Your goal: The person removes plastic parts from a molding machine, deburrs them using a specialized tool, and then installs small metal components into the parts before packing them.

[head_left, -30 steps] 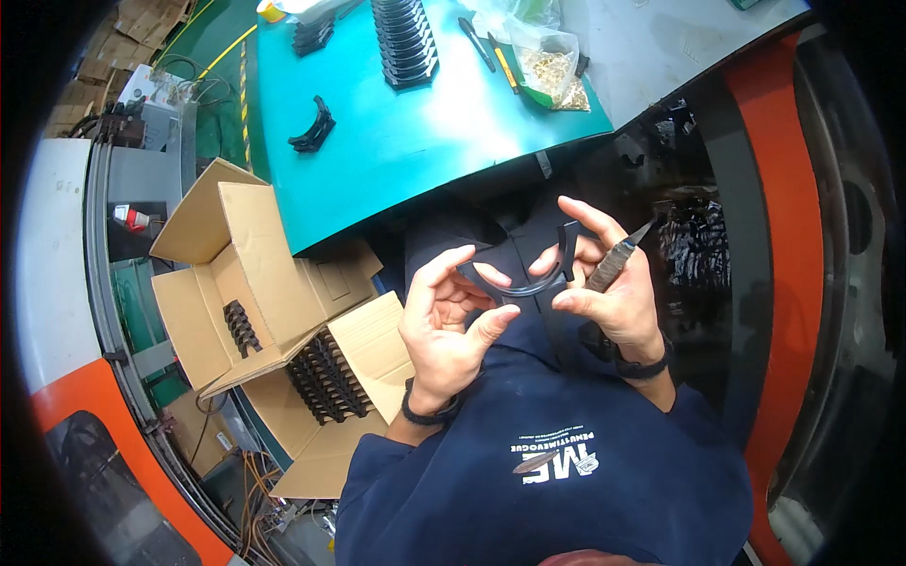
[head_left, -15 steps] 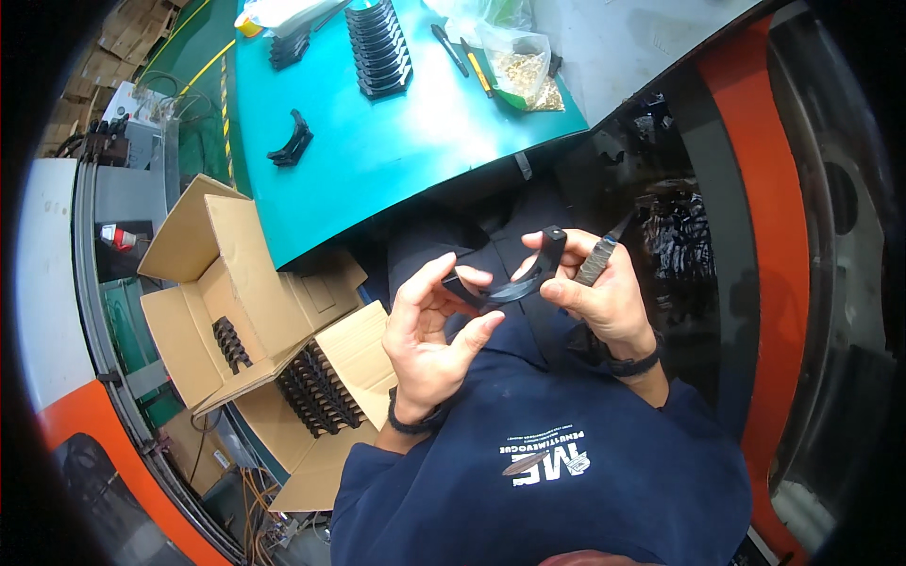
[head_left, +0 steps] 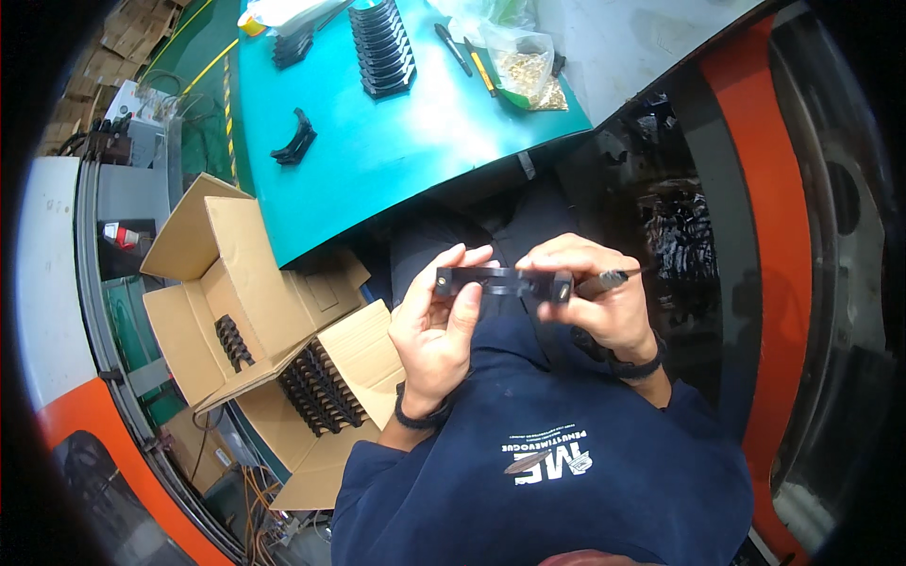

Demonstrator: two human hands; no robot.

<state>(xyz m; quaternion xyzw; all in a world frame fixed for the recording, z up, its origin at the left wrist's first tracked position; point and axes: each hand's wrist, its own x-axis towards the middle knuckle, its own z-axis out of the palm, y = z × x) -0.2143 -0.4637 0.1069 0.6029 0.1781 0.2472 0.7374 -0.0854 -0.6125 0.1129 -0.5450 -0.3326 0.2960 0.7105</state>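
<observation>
Both my hands hold a black curved plastic part [head_left: 502, 276] level over my lap, its edge toward me and a small brass-coloured spot showing at each end. My left hand [head_left: 432, 335] pinches its left end between thumb and fingers. At the other end, my right hand [head_left: 604, 307] grips it, slightly blurred. Tucked in that same hand is a thin knife-like tool [head_left: 612, 279] with a wrapped grey handle, pointing right; its blade is hard to make out. A similar curved part [head_left: 295, 139] lies alone on the green table [head_left: 330, 203].
A row of stacked black parts [head_left: 382, 52] and a smaller stack [head_left: 293, 49] stand farther back. Pens [head_left: 479, 66] lie beside a clear bag of small brass-coloured pieces [head_left: 527, 71]. Left of me, open cardboard boxes [head_left: 250, 274] hold more black parts [head_left: 321, 389].
The curved part has turned from showing its open arc to lying level, edge toward me. My right hand has rotated, swinging the tool from upright-slanted to nearly flat.
</observation>
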